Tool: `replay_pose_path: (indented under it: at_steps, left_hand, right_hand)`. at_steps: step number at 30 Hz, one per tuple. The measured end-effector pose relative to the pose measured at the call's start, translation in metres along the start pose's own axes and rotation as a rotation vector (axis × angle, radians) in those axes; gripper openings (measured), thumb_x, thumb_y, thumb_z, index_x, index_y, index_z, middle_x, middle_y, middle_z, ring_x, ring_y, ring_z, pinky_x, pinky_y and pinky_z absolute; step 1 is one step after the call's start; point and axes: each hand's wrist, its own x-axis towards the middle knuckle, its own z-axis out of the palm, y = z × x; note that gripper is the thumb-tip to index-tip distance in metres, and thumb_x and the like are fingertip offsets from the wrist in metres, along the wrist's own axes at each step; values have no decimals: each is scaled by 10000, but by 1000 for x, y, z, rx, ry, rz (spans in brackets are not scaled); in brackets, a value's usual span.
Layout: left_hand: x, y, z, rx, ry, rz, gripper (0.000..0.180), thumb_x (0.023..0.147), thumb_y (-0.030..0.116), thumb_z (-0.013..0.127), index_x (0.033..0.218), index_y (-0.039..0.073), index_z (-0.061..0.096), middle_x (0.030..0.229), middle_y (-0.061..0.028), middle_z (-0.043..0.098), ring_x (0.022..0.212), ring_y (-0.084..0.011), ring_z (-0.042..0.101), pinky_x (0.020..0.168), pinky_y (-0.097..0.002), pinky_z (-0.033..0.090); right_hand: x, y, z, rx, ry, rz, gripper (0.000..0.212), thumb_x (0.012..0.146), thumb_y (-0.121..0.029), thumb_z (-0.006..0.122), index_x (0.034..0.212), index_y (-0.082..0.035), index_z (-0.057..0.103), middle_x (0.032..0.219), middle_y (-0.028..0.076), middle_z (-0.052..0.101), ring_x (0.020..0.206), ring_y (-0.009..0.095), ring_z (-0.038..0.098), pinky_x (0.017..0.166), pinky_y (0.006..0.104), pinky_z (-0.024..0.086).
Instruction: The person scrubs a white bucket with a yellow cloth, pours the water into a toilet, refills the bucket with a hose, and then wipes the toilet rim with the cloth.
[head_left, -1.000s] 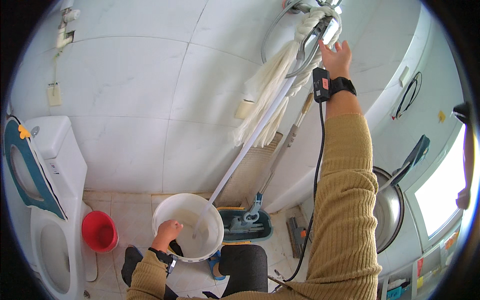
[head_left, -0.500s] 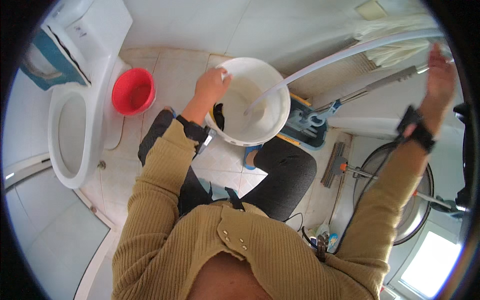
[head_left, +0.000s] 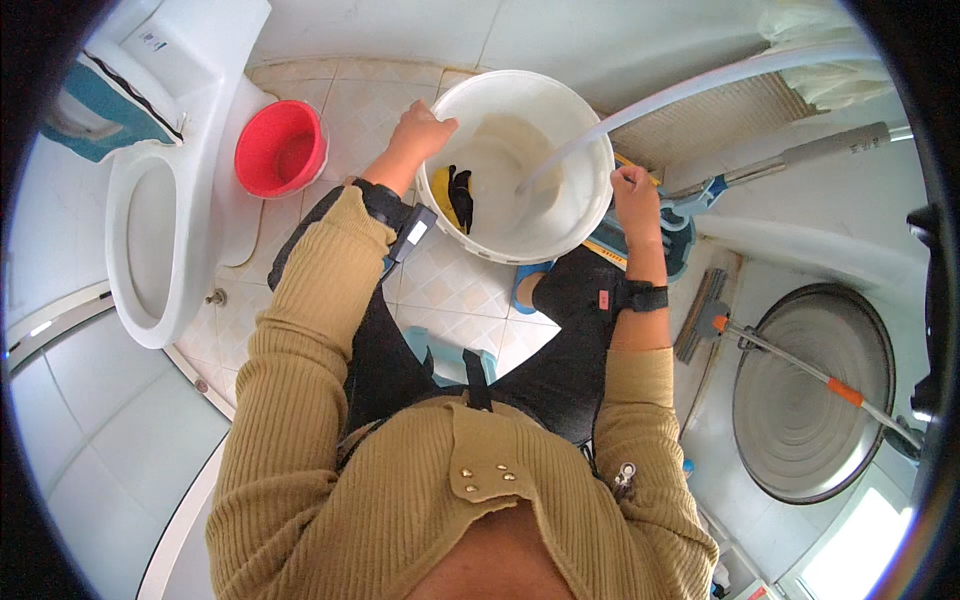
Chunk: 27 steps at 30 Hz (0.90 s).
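A white bucket (head_left: 590,215) stands on the tiled floor between my knees, with cloudy water and a black and yellow item (head_left: 457,194) inside. My left hand (head_left: 418,131) grips its left rim. My right hand (head_left: 632,188) is closed on its right rim. A translucent white hose (head_left: 690,91) runs from the upper right down into the bucket.
A red basin (head_left: 280,148) sits on the floor beside a white toilet (head_left: 150,200) with a raised teal seat at left. A mop head, a grey-handled mop and a blue mop tray (head_left: 680,230) lie behind the bucket. A large metal basin (head_left: 810,395) and a floor squeegee (head_left: 710,318) are at right.
My right hand came down from the tap high on the wall to the bucket's right rim. The view tilted down from the wall to the floor. My left hand stayed on the rim.
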Motion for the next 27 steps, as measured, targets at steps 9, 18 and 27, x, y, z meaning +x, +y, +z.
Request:
replay_pose_path:
  at_steps: [9, 18, 27]
  left_hand:
    - [-11, -10, 7, 211, -158, 1, 387, 776, 195, 544, 1078, -46, 521, 1062, -252, 580, 986, -372, 571, 821, -406, 463]
    - [-54, 18, -15, 470, -118, 228, 319, 785, 224, 563, 974, -32, 547, 903, -245, 607, 860, -386, 594, 754, -437, 473]
    - [-100, 55, 3, 539, -78, 436, 237, 804, 254, 582, 868, 29, 542, 798, -152, 590, 738, -324, 601, 653, -428, 475]
  right_hand:
    - [-18, -2, 1, -77, -104, -74, 304, 812, -281, 579, 951, -11, 582, 980, 210, 595, 948, 361, 554, 842, 397, 427]
    - [-27, 4, 68, -320, -374, -350, 228, 811, -207, 522, 892, -11, 605, 897, 208, 602, 862, 366, 574, 783, 439, 452]
    - [5, 48, 285, -404, -1106, -185, 283, 782, -169, 497, 903, 34, 652, 944, 254, 609, 924, 388, 586, 797, 428, 469]
